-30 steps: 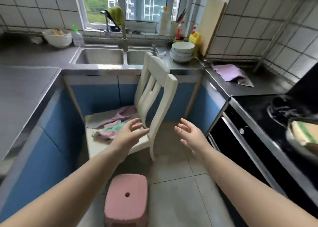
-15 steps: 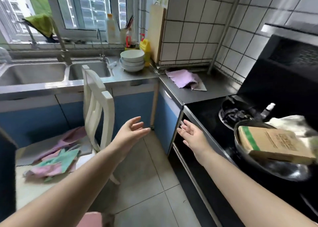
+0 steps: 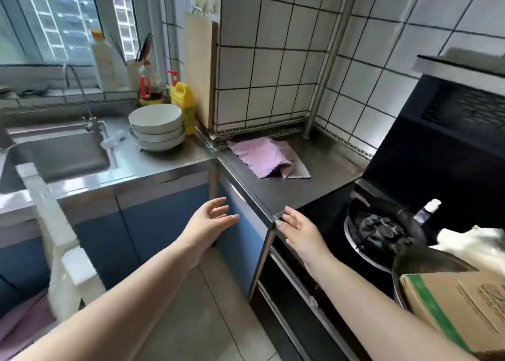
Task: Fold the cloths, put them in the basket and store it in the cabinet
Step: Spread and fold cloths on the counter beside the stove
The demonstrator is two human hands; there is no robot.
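Note:
A pink cloth [image 3: 266,157] lies partly folded on the steel corner counter [image 3: 322,166], with a grey cloth edge [image 3: 300,170] showing under it. My left hand [image 3: 207,222] hovers open in front of the blue cabinet doors [image 3: 164,218]. My right hand [image 3: 299,230] is open too, its fingertips at the counter's front corner beside the stove. Both hands hold nothing. At the bottom left edge a bit of pink cloth [image 3: 19,325] shows on the white chair [image 3: 58,240]. No basket is in view.
Stacked white bowls [image 3: 155,127] stand beside the sink [image 3: 57,157]. Bottles and a cutting board [image 3: 200,68] line the wall. A black gas stove [image 3: 379,232] is at right, with a pan holding a cardboard box [image 3: 461,308]. Tiled floor [image 3: 202,314] lies between my arms.
My view has swung right, from the chair with its cloths to the corner counter. Both open hands have come closer to the counter edge; the chair has slid to the left border.

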